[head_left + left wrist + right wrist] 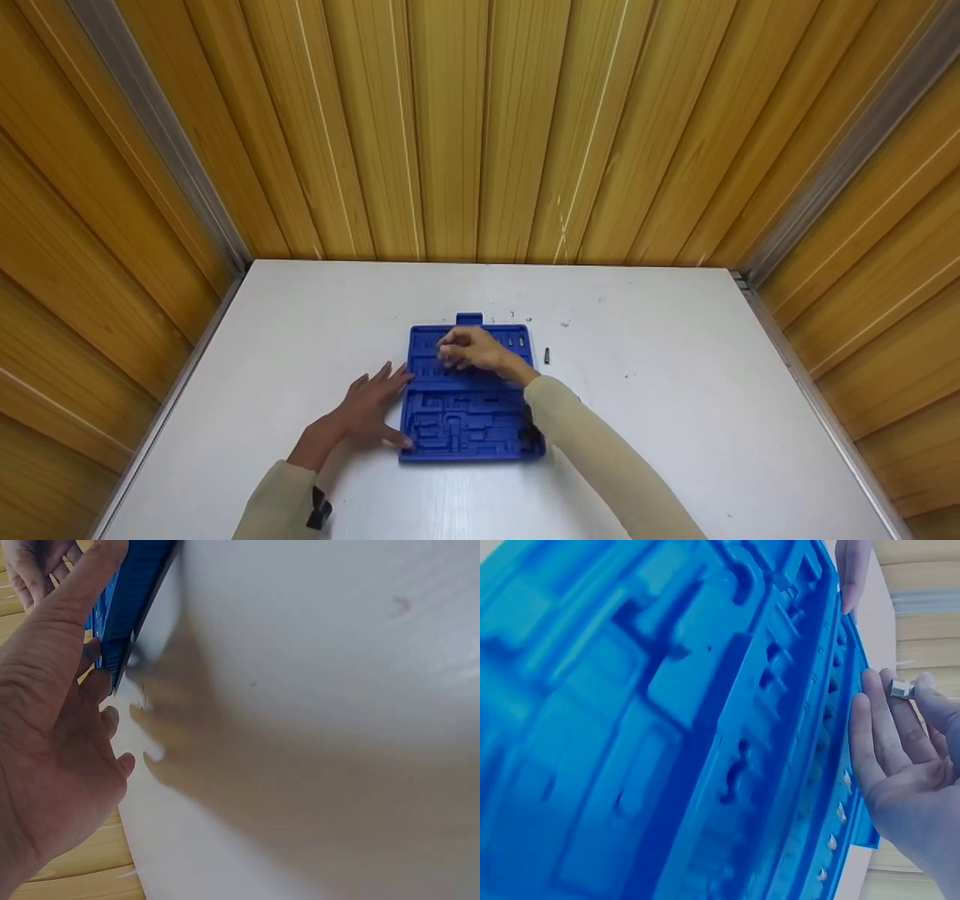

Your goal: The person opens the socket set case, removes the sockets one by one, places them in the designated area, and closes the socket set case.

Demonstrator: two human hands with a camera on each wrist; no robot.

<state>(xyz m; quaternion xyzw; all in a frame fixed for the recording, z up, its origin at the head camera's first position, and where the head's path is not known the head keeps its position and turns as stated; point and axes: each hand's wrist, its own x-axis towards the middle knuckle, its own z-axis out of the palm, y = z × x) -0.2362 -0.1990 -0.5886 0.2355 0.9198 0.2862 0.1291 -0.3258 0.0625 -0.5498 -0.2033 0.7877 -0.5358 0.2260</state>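
An open blue plastic tool case (465,388) with moulded slots lies on the white table. My right hand (472,349) is over its far half, and in the right wrist view it pinches a small silver metal bit (901,688) between thumb and fingers. Several similar bits (841,811) sit in a row along the case's far edge. At the case's left side, my left hand (371,405) has its fingers spread. Its thumb touches the near left corner and its fingertips reach the left edge.
Just right of the case, a small dark cylindrical piece (547,355) lies on the white table (675,390). Small specks (565,324) dot the tabletop beyond it. Yellow wood-look panels (450,135) stand behind and on both sides.
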